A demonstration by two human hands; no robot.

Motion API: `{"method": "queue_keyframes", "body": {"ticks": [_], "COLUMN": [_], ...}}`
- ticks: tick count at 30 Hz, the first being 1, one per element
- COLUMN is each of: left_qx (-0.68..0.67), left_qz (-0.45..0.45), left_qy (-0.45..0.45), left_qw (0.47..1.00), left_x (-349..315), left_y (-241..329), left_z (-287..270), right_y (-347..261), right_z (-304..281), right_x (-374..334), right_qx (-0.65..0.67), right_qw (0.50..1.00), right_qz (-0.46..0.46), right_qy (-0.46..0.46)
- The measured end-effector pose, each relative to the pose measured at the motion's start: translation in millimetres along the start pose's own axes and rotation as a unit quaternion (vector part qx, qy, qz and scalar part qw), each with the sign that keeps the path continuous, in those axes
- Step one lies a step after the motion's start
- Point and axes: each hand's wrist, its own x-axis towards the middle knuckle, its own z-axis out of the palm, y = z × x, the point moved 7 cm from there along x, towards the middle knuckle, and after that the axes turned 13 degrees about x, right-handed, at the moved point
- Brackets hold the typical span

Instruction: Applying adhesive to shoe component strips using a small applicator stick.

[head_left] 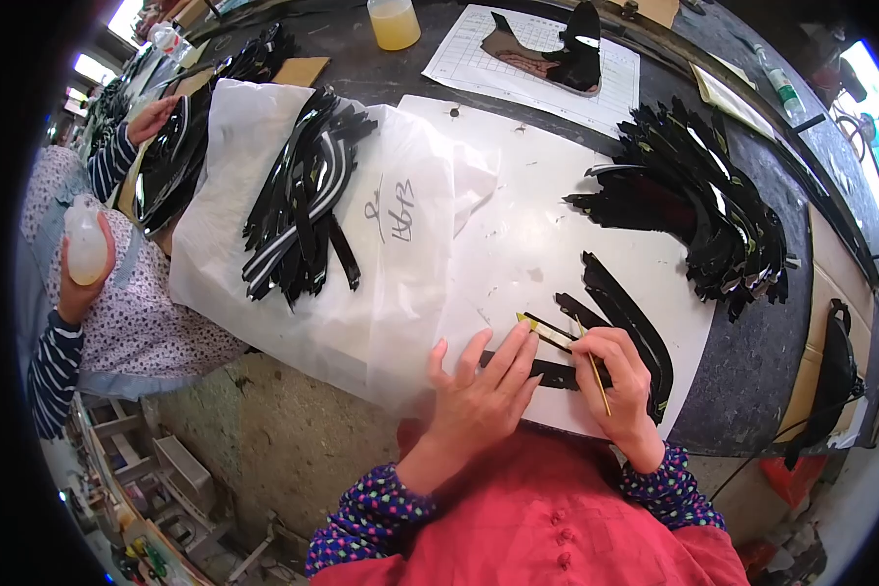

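Small piece (555, 334): narrow, black along both long edges, pale between, with a yellow-green tip (523, 318); lies on the board at the left fingertips, its near end hidden by the right hand.
Dark strip (554, 374): black, flat; on the board near its lower edge, running beneath the left hand toward the right. Whether it joins the small piece: cannot tell.
Stick (599, 383): thin, yellowish, slanted, in the right hand.
Curved strip (638, 330): long, black, bent; on the board just beyond the right hand.
Board (547, 234): white, marked with small specks, laid on the dark table (705, 400).
Right pile (728, 210): many glossy black pieces, fanned and overlapping, across the board's upper right edge.
Left bundle (303, 205): glossy black strips, crossed, on a translucent sheet (410, 303) with handwriting.
Far side: gridded paper (454, 63) under a black-and-brown piece (532, 61); cup (395, 26) of yellow liquid.
Co-worker, at left: one hand on black pieces, the other gripping a squeeze bottle (86, 244).
Left hand (490, 389): palm down, fingers extended, slightly spread, tips at the small piece.
Right hand (610, 374): bent over the work, fingers pinched on the stick.
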Motion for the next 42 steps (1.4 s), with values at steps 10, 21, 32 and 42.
{"method": "queue_keyframes", "body": {"ticks": [10, 21, 32, 42], "left_qx": [-0.003, -0.011, -0.02, -0.009], "left_qz": [0.001, 0.004, 0.004, 0.004], "left_qy": [-0.001, -0.02, -0.028, -0.046], "left_qw": [1.0, 1.0, 0.999, 0.999], "left_x": [1.1, 4.1, 6.2, 10.8], "left_y": [-0.6, -4.6, -6.0, -7.4], "left_z": [-4.4, -9.3, -10.4, -13.7], "right_y": [-3.8, -17.8, -14.8, -20.4], "right_z": [0.6, -0.3, 1.8, 1.7], "right_x": [0.9, 3.5, -0.1, 5.1], "right_qx": [-0.004, -0.027, -0.036, -0.05], "right_qw": [1.0, 0.999, 0.999, 0.998], "right_qz": [0.004, 0.032, 0.031, 0.047], "right_qy": [-0.002, -0.018, 0.015, -0.003]}}
